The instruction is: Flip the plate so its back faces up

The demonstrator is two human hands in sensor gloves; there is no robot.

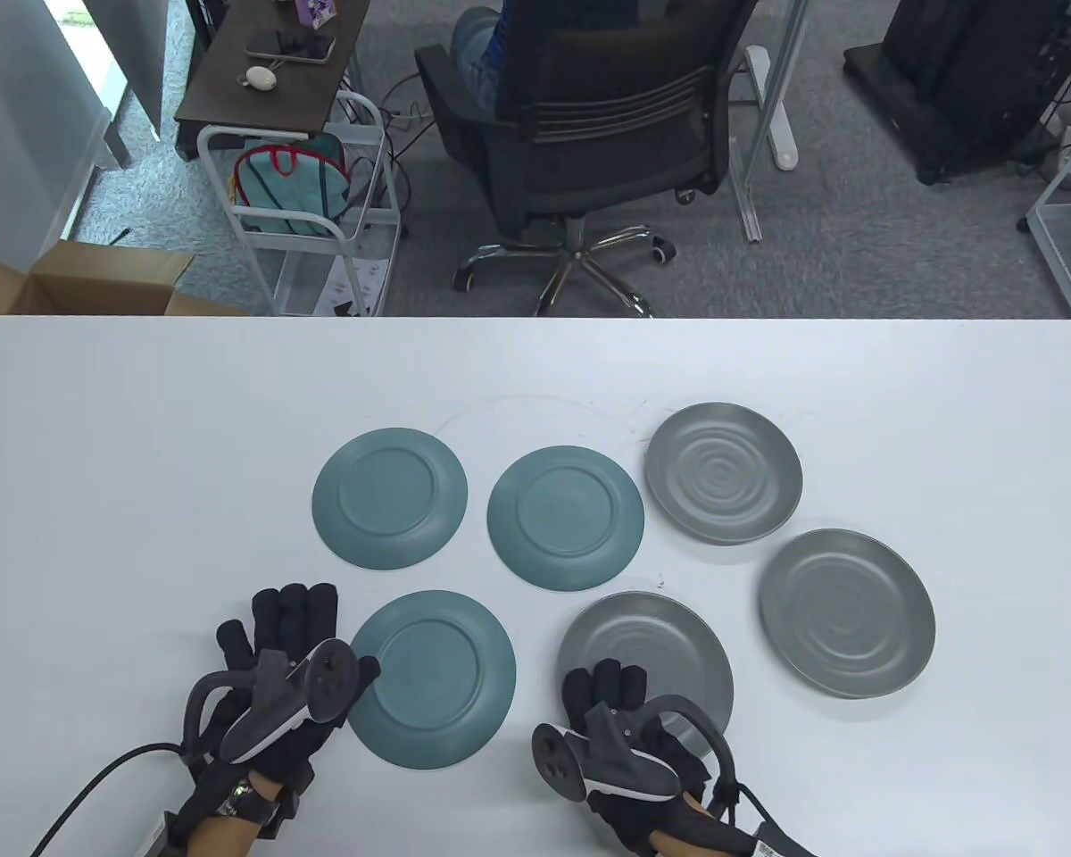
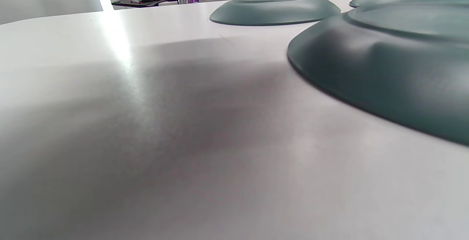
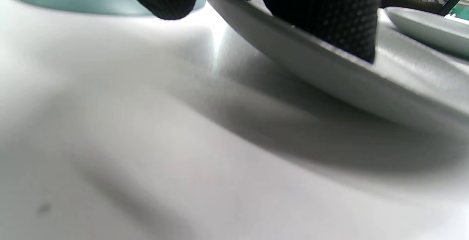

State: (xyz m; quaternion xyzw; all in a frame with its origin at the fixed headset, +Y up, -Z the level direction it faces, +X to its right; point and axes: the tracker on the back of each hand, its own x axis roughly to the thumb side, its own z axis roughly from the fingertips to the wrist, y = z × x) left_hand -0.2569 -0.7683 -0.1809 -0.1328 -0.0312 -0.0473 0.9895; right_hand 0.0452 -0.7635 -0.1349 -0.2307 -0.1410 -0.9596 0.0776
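Three grey plates lie face up on the white table (image 1: 143,446): one near me (image 1: 656,638), one to the right (image 1: 846,612), one at the back (image 1: 724,472). My right hand (image 1: 611,683) grips the near grey plate's near-left rim. In the right wrist view my fingers (image 3: 329,13) lie over that rim (image 3: 329,75), which stands tilted off the table with shadow under it. Three teal plates lie back up. My left hand (image 1: 290,638) rests flat with fingers spread beside the nearest teal plate (image 1: 433,678), thumb at its left rim. The hand is hidden in the left wrist view.
Two more teal plates lie back up behind the near one, at left (image 1: 389,498) and middle (image 1: 565,518); the left wrist view shows the near teal plate (image 2: 384,60) and the far one (image 2: 274,9). An office chair (image 1: 589,116) stands beyond the table's far edge.
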